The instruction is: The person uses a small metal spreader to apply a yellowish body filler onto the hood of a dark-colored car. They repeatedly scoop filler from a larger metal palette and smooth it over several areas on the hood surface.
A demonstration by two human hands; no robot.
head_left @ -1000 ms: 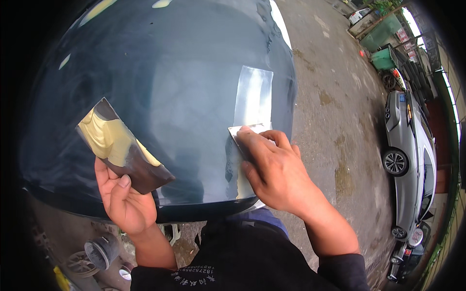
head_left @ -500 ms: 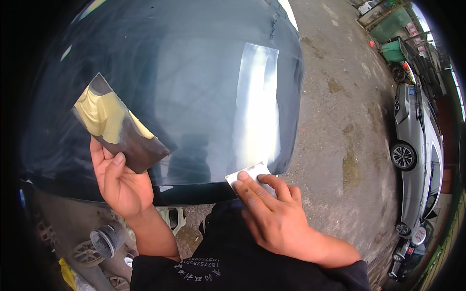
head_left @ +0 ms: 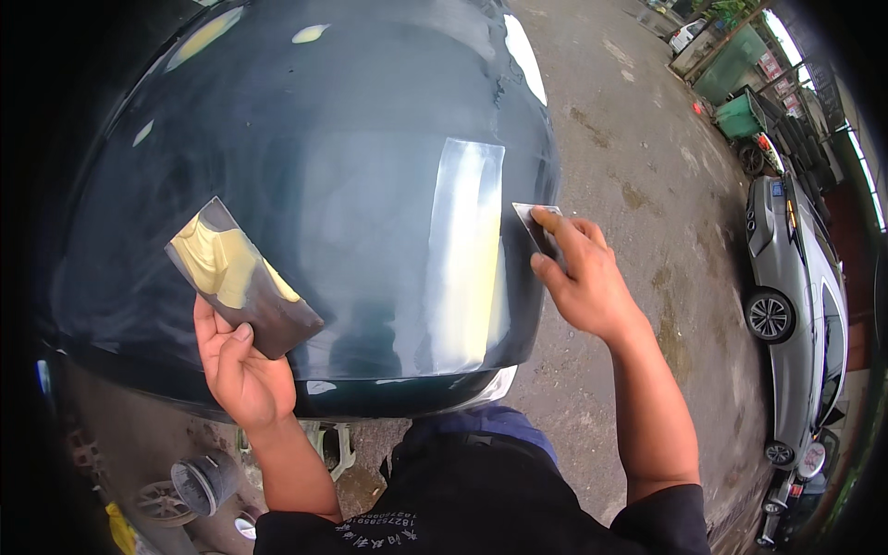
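Gray ground (head_left: 606, 305) lies beside the hood (head_left: 361, 213). One pale strip (head_left: 462, 259) looks spread on the hood; some paste (head_left: 222, 266) is left. Left hand (head_left: 248, 381) grips the board (head_left: 289, 331) above the hood; right hand (head_left: 590, 289) has fingers pinching a scraper (head_left: 531, 225) by the hood's right edge.

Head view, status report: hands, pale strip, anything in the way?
Left hand holds dark plate with yellow paste. Right hand grips spreader near right edge of dark panel. Pale strip on panel, nothing covering it.
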